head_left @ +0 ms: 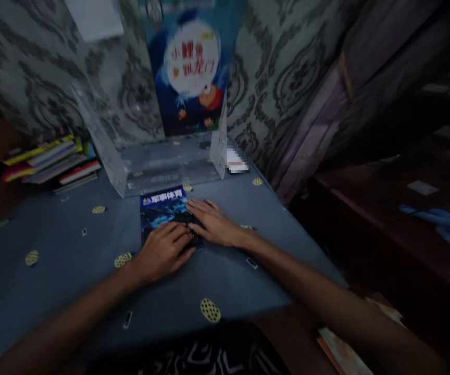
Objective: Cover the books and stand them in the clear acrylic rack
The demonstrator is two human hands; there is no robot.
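A dark blue book or magazine with white Chinese lettering across its top lies flat on the table, cover up. My left hand rests on its lower part, fingers slightly bent and pointing right. Over the right edge of the cover lies my right hand, with its fingers stretched out toward the left. The fingertips of both hands come close together near the middle right of the cover. Neither hand is gripped around anything. Part of the cover's lower half is hidden beneath the hands.
Behind the book stands a clear plastic stand with upright side panels. A tall blue picture book leans upright by the patterned wall. Several stacked books sit at the left. The blue tablecloth ends at the right, beside a purple curtain.
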